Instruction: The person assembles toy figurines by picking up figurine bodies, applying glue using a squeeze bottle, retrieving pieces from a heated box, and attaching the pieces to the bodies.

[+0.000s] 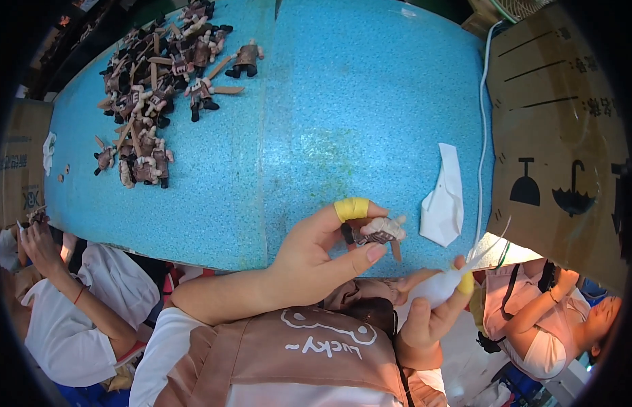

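1. A small toy figure [377, 231] is pinched in the left hand [316, 254], between thumb and taped forefinger, above the near edge of the blue tabletop [343, 102].
2. A white cloth [435, 285] is gripped in the right hand [424, 319], just beside the figure.
3. The pinch is best kept firm while the figure is wiped gently, judging by its thin limbs.
4. More figures [153, 88] are heaped well apart.

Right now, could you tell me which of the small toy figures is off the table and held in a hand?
The figure pinched in the left hand, near the white paper. All the others lie in the pile at the table's far left.
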`<control>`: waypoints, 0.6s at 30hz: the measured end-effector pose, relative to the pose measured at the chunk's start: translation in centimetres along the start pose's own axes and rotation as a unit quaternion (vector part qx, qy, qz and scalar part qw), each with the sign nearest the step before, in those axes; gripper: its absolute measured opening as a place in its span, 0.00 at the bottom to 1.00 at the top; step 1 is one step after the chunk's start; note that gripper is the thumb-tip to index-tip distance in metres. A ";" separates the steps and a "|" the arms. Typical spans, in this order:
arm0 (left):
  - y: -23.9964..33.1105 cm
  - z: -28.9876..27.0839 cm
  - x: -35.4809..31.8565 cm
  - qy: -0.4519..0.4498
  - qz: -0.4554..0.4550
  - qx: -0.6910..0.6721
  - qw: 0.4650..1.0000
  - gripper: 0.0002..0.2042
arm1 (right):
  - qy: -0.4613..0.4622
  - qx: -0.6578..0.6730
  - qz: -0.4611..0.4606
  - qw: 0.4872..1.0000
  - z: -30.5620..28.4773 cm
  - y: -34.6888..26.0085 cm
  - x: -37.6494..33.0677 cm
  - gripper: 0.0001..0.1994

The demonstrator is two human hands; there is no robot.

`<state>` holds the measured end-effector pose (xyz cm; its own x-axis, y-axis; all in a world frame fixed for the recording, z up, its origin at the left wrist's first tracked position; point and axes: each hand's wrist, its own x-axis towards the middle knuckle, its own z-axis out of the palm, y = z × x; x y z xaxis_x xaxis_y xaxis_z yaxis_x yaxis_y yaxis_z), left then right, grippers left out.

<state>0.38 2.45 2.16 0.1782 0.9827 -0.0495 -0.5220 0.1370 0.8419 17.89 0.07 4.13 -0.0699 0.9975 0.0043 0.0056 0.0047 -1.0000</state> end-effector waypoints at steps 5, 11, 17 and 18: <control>-0.1 0.1 0.5 -0.032 0.009 0.117 0.993 0.16 | -0.032 -0.021 -0.187 0.982 -1.7 1.4 -0.2 0.26; -0.6 -0.2 0.7 -0.048 0.060 0.138 0.987 0.17 | -0.086 -0.095 -0.312 0.941 -3.7 2.9 -0.3 0.22; -0.7 -0.2 0.6 -0.041 0.067 0.136 0.988 0.18 | -0.065 -0.096 -0.317 0.941 -2.6 2.3 -0.4 0.16; -0.7 -0.2 0.7 -0.044 0.068 0.134 0.988 0.18 | -0.075 -0.099 -0.321 0.939 -2.8 2.0 -0.5 0.15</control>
<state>0.71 3.04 1.48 0.1996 0.9735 0.1119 -0.3090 -0.0458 0.9499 20.77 -0.20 2.13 -0.2614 0.7642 0.5896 0.0984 0.6288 -0.7713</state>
